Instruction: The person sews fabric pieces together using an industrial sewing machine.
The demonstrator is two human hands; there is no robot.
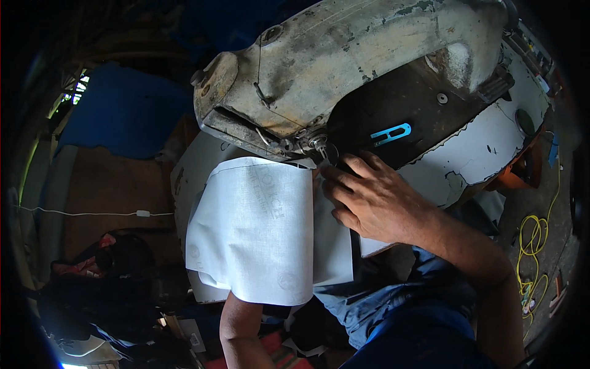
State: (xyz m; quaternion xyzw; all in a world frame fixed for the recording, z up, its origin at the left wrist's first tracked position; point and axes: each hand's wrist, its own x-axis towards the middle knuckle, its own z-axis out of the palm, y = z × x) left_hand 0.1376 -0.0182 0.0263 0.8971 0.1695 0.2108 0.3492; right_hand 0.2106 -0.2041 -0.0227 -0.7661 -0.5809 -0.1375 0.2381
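Left hand: concealed beneath the white sheet (258, 227); its grip cannot be determined. Left forearm (243, 335): cut off by the lower edge, as is the right arm (498, 289). Right hand (375, 200): fingertips partly lost in shadow; contact with the metal parts (318, 142) at the machine head cannot be established. Sewing machine (344, 61): top of casting cut off by the upper edge. Dark bundle (114, 261): contents indistinct in shadow. Small items (528, 302) beside the yellow cable (533, 241): too small to identify
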